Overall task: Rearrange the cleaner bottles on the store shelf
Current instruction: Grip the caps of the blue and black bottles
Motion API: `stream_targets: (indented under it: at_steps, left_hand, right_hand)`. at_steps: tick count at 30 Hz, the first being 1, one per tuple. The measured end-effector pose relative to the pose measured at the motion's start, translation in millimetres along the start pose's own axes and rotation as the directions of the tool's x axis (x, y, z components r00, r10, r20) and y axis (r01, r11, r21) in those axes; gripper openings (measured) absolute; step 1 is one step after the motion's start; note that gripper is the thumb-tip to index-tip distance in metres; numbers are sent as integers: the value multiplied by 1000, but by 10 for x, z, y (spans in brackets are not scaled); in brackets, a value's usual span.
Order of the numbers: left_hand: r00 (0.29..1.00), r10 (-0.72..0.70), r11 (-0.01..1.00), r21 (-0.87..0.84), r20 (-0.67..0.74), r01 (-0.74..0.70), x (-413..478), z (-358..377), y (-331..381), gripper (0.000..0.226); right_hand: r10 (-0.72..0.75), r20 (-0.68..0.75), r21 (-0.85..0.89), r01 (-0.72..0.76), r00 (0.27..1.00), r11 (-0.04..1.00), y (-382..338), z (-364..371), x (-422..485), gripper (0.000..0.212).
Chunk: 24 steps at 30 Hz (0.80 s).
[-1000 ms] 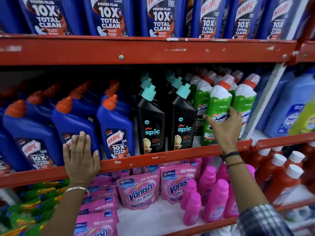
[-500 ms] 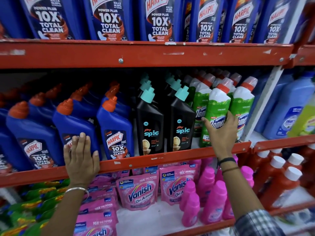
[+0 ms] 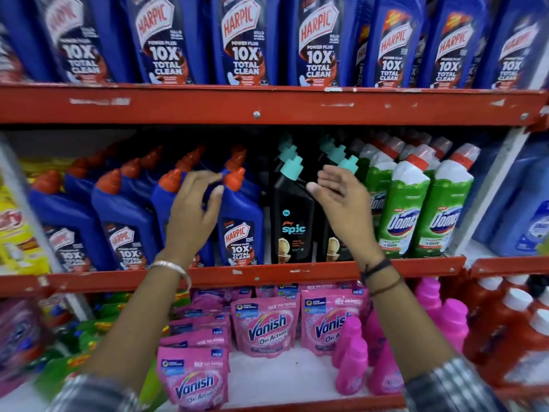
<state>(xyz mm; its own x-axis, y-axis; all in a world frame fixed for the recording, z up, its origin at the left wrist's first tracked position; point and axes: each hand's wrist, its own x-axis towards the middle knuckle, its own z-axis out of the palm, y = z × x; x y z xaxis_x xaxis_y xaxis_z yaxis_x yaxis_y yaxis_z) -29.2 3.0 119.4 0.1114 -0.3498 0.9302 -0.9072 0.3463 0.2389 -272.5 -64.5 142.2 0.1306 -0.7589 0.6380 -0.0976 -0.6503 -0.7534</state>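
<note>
- Both hands have left their spots of a second ago: our left hand (image 3: 190, 215) was flat on the red shelf edge (image 3: 267, 273), our right hand (image 3: 341, 203) was wrapped around a green bottle (image 3: 401, 209). Now both are raised in front of the middle shelf.
- Left hand: fingers curled, partly open, just at the orange cap (image 3: 234, 178) of the front blue bottle (image 3: 240, 221). Thumb and fingertips are near the neck; we cannot tell whether they touch it. No firm grip seen.
- Right hand: open, fingers spread, palm turned toward the black bottles. It holds nothing and covers the front of one black bottle; the other black bottle (image 3: 292, 221) stands clear beside it.
- The green bottle now stands upright in its row, released, level with its neighbour.
- Our reading: the green row is done and attention has moved to the blue and black rows in the middle.
- Likely next: close on a blue or black bottle and straighten it. Crowded caps could get knocked.
</note>
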Motion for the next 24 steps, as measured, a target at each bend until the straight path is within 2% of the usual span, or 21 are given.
stream_targets:
  at_steps: [2, 4, 7, 11, 15, 20, 24]
  left_hand:
    - [994, -100, 993, -50, 53, 102, 193, 34, 59, 28]
    - [959, -234, 963, -99, 159, 251, 302, 76, 55, 35]
    - [908, -332, 932, -58, 256, 357, 350, 106, 47, 34]
    - [891, -360, 925, -22, 277, 380, 363, 90, 96, 38]
    - [889, -349, 930, -9, 297, 368, 386, 58, 141, 36]
    - [889, -331, 937, -5, 316, 350, 400, 13, 175, 36]
    - [883, -339, 933, -4, 324, 359, 414, 16, 178, 31]
  right_hand:
    - [72, 103, -59, -66, 992, 996, -74, 166, 74, 61]
    - [126, 133, -84, -115, 983, 990, -102, 291, 143, 67]
    - [140, 105, -67, -134, 984, 989, -81, 393, 236, 55]
    - [186, 88, -19, -185, 979, 983, -29, 442, 340, 38]
    - [273, 72, 14, -274, 959, 962, -6, 458, 410, 50]
    - [272, 38, -53, -270, 961, 961, -78, 481, 418, 46]
    - [272, 12, -67, -271, 962, 960, -70, 494, 437, 35]
